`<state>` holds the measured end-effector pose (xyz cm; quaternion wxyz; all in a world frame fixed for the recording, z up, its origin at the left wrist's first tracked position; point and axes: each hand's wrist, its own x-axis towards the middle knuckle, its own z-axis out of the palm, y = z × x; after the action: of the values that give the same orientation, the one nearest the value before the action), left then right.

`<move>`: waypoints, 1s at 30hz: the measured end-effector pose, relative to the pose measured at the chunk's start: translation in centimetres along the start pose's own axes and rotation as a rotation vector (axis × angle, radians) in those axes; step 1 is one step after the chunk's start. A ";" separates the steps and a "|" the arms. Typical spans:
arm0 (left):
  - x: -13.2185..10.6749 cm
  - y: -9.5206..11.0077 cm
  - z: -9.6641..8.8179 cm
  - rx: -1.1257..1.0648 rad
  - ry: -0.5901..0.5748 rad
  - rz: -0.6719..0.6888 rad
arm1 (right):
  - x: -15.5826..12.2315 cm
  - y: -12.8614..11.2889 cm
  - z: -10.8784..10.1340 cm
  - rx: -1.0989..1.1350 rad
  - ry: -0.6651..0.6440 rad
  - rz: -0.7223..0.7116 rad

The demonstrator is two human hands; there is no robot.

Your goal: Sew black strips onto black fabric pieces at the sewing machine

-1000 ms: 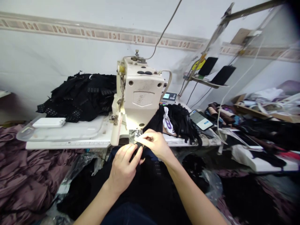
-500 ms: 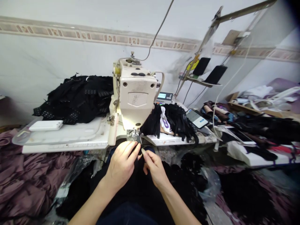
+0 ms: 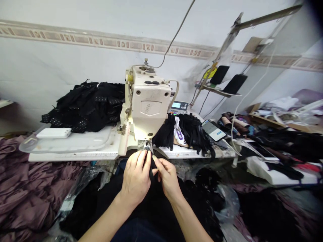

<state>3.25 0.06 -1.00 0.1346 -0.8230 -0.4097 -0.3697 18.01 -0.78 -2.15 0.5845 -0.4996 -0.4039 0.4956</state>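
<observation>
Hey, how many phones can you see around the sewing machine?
3: a black rectangular phone and another on the slanted metal rack, and a lit phone on the white table, right of the cream sewing machine. Clutter may hide more.

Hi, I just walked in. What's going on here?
A seated person is pinching a black fabric strip between their left hand and right hand, just in front of the presser foot of an industrial sewing machine. A heap of black fabric pieces lies on the machine table.
</observation>
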 end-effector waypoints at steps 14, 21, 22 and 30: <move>0.4 -4.6 -4.0 -0.718 -0.252 -0.662 | -0.8 1.1 -0.8 -0.063 0.167 -0.098; 2.1 -5.0 -3.3 -1.071 -0.458 -0.805 | -2.2 1.2 2.2 0.021 -0.116 0.015; 2.0 -4.9 -3.0 -1.078 -0.438 -0.803 | -2.1 1.3 2.3 0.056 -0.121 0.032; -0.1 -3.0 -2.8 -1.039 -0.254 -0.746 | -1.7 -3.0 0.1 -0.041 -0.020 -0.226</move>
<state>-0.47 0.39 0.60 -0.4677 -0.6207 -0.4484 -0.4415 18.14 -2.51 0.89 0.6220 -0.4578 -0.4735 0.4234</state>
